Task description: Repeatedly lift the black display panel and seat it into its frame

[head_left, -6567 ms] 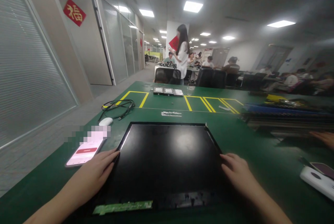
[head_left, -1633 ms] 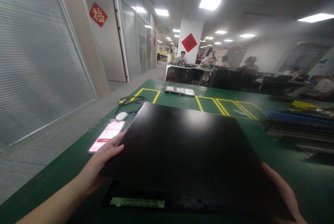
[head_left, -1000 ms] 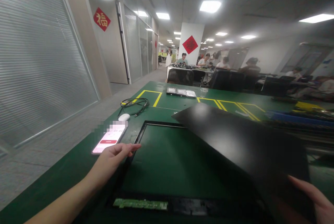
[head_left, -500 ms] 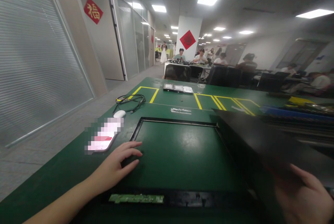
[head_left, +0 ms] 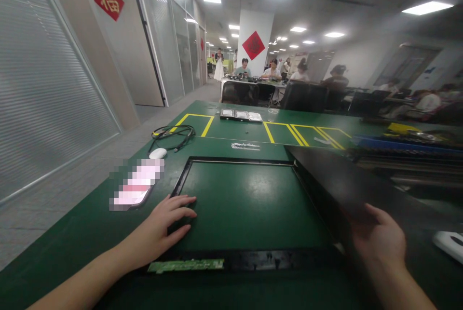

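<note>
Two hands busy: right hand point(head_left: 379, 240) pinching thin stiff black panel point(head_left: 347, 184) at its 6 o'clock edge, probably fragile; left hand point(head_left: 164, 225) spread flat on frame point(head_left: 235, 161).

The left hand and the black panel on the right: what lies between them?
In the head view, between the left hand and the black panel, only bare green table inside the black frame.

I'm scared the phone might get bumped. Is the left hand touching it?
Apart. The head view shows green table between the left hand and the phone; the fingers rest on the black frame.
</note>
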The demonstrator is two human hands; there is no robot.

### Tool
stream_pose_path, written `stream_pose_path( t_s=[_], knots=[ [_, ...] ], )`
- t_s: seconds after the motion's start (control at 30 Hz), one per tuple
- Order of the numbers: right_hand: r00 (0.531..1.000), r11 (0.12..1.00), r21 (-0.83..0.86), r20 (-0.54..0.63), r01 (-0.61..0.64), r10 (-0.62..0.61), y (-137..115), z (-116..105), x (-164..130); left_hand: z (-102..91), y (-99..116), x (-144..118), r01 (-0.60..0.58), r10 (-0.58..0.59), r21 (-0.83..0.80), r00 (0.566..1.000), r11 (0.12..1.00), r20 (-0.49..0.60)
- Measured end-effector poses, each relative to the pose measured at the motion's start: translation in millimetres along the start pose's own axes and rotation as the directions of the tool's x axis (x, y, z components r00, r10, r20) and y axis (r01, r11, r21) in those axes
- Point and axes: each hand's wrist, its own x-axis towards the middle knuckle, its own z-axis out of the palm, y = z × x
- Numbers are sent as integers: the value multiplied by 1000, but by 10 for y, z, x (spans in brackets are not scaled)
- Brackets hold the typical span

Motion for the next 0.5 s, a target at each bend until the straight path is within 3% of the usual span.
stream_pose_path(
  t_s=[0.2, 0.5],
  knots=[
    [974, 977, 116, -122, -177, 191, -41, 53, 30, -7, 5, 3, -3, 3, -4, 1000, 1000, 6],
    [964, 974, 122, -162, -193, 211, 18, 60, 63, -7, -7, 0, -24, 24, -9, 1000, 1000, 10]
  ],
)
